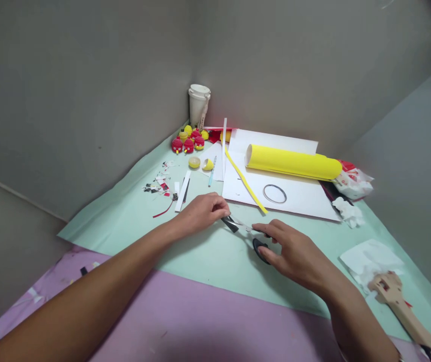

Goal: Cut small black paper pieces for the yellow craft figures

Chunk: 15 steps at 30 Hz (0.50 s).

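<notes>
My left hand (210, 207) is closed, pinching a narrow black strip (230, 224) near the middle of the green sheet. In my right hand (281, 241) is a pair of scissors (259, 250) with black handles, my thumb and fingers in the loops. The scissor blades point left and lie apart around the strip, close to my left fingertips. Beyond my left hand, white and black paper strips (182, 193) rest beside a scatter of small paper scraps (160, 183). A long yellow strip (246, 182) lies on white card.
A yellow roll (290, 162) and a dark ring (274, 193) lie on white card (306, 207). Red and yellow balls (188, 145) sit by a white cup (199, 105) in the corner. At right is a beige glue gun (404, 309) near white tissue (369, 259).
</notes>
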### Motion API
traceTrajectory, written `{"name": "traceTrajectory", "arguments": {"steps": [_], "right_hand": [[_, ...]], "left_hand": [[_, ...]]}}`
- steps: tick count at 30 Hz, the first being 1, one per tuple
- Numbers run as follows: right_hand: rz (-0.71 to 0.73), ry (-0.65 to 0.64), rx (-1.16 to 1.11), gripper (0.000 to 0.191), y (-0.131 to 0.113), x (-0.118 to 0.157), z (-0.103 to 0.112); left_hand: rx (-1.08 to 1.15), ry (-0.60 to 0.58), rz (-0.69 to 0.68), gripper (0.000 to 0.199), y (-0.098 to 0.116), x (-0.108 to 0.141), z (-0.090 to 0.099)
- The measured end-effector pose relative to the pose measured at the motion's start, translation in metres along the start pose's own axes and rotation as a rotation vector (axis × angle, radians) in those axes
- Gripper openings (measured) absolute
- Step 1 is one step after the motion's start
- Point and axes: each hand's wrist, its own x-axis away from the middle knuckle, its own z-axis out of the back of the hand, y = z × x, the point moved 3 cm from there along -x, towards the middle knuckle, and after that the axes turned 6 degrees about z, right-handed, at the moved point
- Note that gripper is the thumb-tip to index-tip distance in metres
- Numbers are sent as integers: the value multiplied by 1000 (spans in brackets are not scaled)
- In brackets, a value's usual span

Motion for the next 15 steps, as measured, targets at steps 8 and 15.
{"name": "traceTrajectory", "arguments": {"steps": [8, 15], "right_hand": [[10, -17, 24, 44, -4, -1, -4], [15, -24, 24, 43, -4, -2, -4]], "left_hand": [[-2, -32, -44, 17, 5, 3, -1], [15, -49, -43, 17, 5, 4, -2]]}}
